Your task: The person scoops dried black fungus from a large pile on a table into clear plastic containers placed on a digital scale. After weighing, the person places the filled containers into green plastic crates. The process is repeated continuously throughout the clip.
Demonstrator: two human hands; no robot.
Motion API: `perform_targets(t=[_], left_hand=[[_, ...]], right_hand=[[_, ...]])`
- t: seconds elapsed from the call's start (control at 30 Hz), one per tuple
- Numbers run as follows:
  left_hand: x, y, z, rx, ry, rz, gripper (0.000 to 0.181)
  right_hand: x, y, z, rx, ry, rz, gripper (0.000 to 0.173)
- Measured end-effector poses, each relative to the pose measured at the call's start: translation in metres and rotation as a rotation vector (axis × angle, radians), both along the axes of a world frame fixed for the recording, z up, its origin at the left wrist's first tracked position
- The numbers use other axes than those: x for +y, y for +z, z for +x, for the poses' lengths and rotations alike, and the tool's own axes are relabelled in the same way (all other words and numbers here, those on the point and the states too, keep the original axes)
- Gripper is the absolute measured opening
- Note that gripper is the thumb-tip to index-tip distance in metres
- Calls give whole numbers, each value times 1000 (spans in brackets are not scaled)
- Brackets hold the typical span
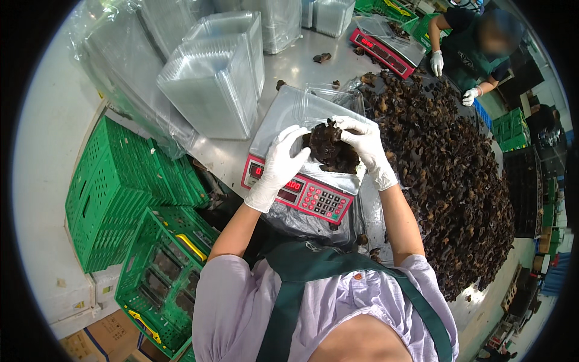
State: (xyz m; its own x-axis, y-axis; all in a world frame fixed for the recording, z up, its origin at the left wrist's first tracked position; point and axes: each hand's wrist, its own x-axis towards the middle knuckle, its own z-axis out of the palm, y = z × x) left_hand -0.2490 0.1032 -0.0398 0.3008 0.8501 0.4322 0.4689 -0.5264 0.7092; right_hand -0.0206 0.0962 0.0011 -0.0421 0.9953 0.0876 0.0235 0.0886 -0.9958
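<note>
A heap of dark wood ear mushrooms [329, 144] sits on what looks like a clear plastic tray, on the metal pan [282, 113] of a red electronic scale [298, 190]. From the left, my left hand [286, 157], in a white glove, holds the heap's edge between thumb and fingers, and its wrist covers part of the lit display. My right hand [362, 138], gloved too, grips the heap's upper right side with curled fingers. An empty clear plastic tray [337, 97] lies at the pan's far edge.
Stacked clear plastic trays [208, 95] stand at the upper left. Loose mushrooms [452, 181] cover the table's right side. Nested green crates [108, 194] and a crate with packed trays [140, 271] are at left. Across the table are a second scale [382, 52] and a gloved co-worker [470, 54].
</note>
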Motion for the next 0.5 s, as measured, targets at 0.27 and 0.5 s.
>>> perform_targets(t=[0.27,0.5], left_hand=[[-8,34,31,-679,-134,-581,53],[-8,29,31,-727,-7,-472,46]], right_hand=[[-9,6,-6,132,-10,54,14],[-21,6,3,69,-100,-10,18]])
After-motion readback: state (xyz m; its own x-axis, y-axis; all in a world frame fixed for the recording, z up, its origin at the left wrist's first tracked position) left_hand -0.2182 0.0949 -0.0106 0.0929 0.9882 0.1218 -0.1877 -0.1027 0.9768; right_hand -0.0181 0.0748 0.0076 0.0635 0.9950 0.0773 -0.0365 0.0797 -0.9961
